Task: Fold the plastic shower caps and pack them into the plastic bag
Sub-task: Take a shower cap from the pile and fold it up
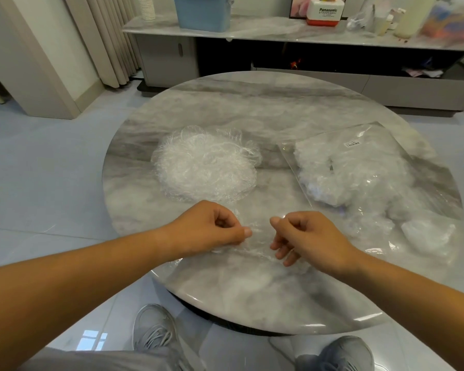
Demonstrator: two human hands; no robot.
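Note:
A clear plastic shower cap (pixel 255 243) lies flat near the table's front edge, between my two hands. My left hand (pixel 212 228) pinches its left side with curled fingers. My right hand (pixel 303 235) pinches its right side. Behind them sits a loose pile of crinkled clear shower caps (pixel 206 163) at the table's middle. To the right lies a clear plastic bag (pixel 359 170) with a small label, holding several folded caps; a few folded caps (pixel 426 231) lie at its near end.
The round marble table (pixel 252 103) fills the view. Behind it stands a long low cabinet (pixel 279 33) carrying a blue bin (pixel 202 13), a Panasonic box (pixel 323 12) and clutter. Curtains (pixel 110 38) hang at the back left. My shoes rest on the tiled floor below.

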